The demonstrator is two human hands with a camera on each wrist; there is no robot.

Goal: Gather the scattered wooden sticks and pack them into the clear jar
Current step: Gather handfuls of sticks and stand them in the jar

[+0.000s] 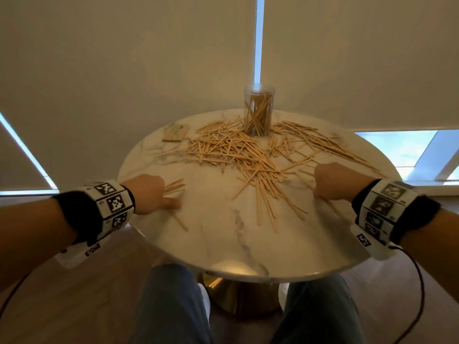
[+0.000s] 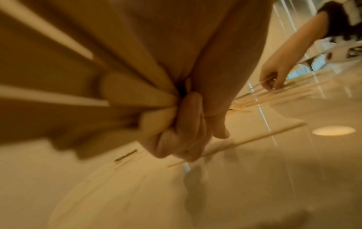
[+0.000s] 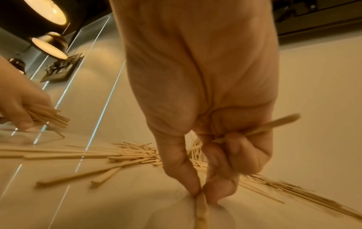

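A clear jar (image 1: 258, 110) stands upright at the far middle of the round marble table (image 1: 223, 244), partly filled with wooden sticks. Many loose sticks (image 1: 236, 150) lie scattered before and beside it. My left hand (image 1: 151, 194) grips a bundle of sticks (image 1: 175, 186) at the table's left, its thumb touching the top beside one loose stick (image 1: 180, 222). In the right wrist view my right hand (image 3: 203, 192) pinches a stick (image 3: 200, 212) lying on the table between thumb and forefinger, with another stick (image 3: 274, 125) held under its curled fingers.
A small flat packet (image 1: 175, 132) lies at the table's far left. The table's gold pedestal (image 1: 238, 289) rises between my knees. Roller blinds and window strips stand behind the table. Cables hang from both wristbands.
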